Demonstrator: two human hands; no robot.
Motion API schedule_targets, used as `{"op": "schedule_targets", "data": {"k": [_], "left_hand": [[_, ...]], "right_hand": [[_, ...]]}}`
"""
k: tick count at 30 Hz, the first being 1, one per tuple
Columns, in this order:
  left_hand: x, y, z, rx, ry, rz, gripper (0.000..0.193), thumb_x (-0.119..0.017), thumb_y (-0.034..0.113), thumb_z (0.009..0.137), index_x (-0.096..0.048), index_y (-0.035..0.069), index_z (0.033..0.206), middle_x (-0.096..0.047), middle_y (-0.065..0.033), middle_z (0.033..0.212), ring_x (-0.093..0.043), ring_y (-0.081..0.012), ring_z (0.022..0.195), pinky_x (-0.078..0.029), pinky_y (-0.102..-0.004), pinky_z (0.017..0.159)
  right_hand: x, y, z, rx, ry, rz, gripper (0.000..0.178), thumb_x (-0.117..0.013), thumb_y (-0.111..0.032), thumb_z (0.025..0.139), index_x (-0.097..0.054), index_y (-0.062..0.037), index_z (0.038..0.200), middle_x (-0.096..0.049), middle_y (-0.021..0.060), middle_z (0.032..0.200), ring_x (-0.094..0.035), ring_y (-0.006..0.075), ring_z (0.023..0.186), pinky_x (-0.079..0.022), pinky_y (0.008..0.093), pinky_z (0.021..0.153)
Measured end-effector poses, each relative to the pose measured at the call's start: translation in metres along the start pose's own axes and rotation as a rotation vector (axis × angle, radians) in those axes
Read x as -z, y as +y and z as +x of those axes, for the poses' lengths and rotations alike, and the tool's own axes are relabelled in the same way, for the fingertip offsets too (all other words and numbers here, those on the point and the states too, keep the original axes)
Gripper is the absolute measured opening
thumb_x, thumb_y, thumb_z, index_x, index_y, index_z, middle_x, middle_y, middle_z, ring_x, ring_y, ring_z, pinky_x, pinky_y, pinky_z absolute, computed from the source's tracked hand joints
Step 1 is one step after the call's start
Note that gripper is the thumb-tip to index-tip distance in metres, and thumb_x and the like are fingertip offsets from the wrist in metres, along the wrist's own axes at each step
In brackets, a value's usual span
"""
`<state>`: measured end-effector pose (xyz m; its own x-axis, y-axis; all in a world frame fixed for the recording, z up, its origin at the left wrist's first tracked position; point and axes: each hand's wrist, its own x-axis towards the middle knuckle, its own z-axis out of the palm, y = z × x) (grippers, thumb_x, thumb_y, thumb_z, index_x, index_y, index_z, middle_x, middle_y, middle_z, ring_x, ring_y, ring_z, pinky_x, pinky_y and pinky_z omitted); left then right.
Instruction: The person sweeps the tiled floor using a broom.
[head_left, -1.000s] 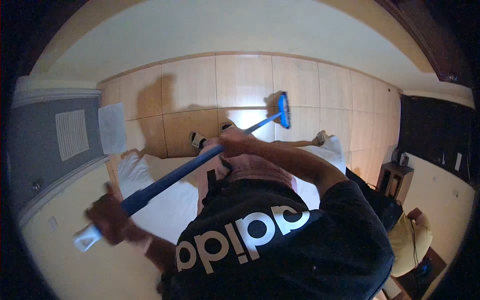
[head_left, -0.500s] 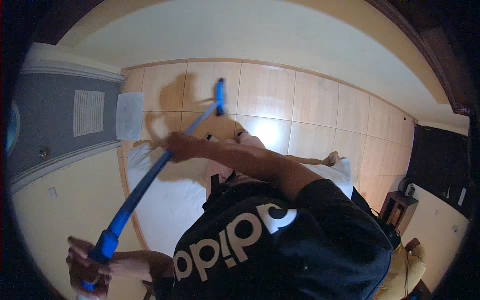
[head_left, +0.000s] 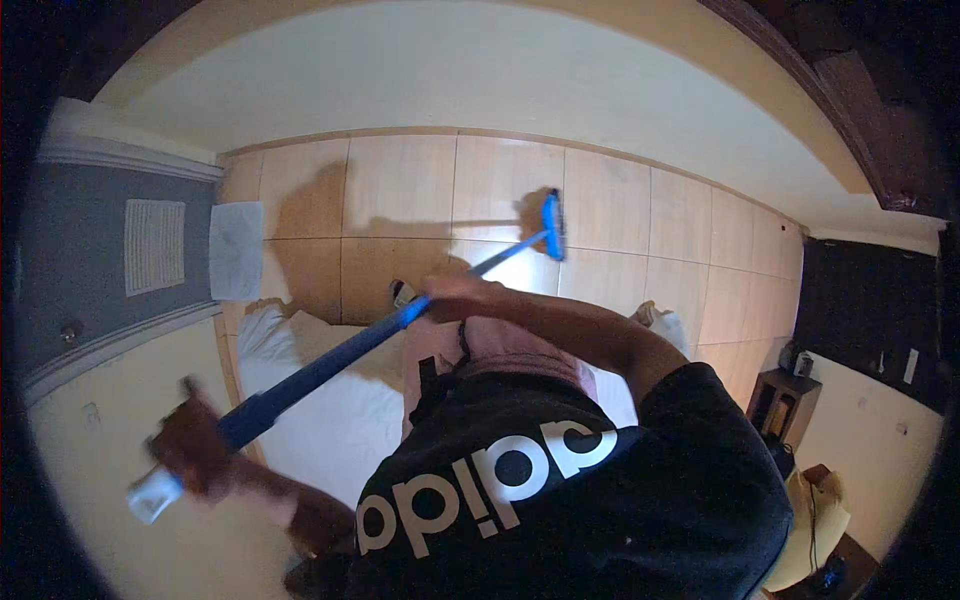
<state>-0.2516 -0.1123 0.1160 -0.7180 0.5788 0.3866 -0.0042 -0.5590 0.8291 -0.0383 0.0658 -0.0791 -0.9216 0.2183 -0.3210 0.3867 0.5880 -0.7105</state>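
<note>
A long-handled blue broom point(head_left: 345, 352) slants across the view, from the lower left up to the tiled floor. Its narrow blue head point(head_left: 553, 225) is down at the floor, right of the middle, with a dark bristle edge on its right side. Near the handle's white end, my left hand point(head_left: 195, 450) is closed around the thick part, somewhat blurred, its thumb sticking up. My right hand point(head_left: 460, 298) grips the handle farther down, in front of my legs. That forearm reaches across my body from the right.
Pale tiles point(head_left: 400, 185) run along a light wall point(head_left: 420, 75). At left are a grey door point(head_left: 95, 260) with a vent and a white mat point(head_left: 236, 250). A white-covered bed point(head_left: 310, 420) lies close by my legs. A dark cabinet point(head_left: 783, 405) stands at right.
The broom head has swept to the right across the tiles. My right hand has shifted right with the handle, and my left hand has risen, so the handle lies flatter in view.
</note>
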Motion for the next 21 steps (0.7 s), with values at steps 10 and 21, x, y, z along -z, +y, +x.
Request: {"op": "schedule_targets", "data": {"k": [10,21], "left_hand": [[-0.037,0.094,0.002,-0.247,-0.724,0.096,0.030,-0.054,0.009,0.049,-0.029,0.021,0.038,-0.038,0.0076,0.048,-0.037,-0.0121,0.061,-0.016,-0.0419,0.082],[-0.005,-0.055,-0.045,0.098,-0.105,-0.025,0.007,-0.038,0.019,0.070,-0.039,0.014,0.066,-0.031,0.0027,0.055,-0.033,-0.0127,0.054,-0.022,-0.0469,0.078]], "right_hand": [[-0.010,-0.081,0.112,0.541,0.399,0.104,0.017,-0.052,-0.021,0.052,-0.051,-0.0046,0.057,-0.052,0.0127,0.058,-0.052,0.0272,0.059,-0.042,0.0361,0.057],[-0.063,0.093,-0.004,0.058,0.346,-0.042,0.011,-0.055,-0.015,0.053,-0.051,-0.0066,0.057,-0.052,0.0118,0.058,-0.052,0.0272,0.057,-0.040,0.0363,0.051]]}}
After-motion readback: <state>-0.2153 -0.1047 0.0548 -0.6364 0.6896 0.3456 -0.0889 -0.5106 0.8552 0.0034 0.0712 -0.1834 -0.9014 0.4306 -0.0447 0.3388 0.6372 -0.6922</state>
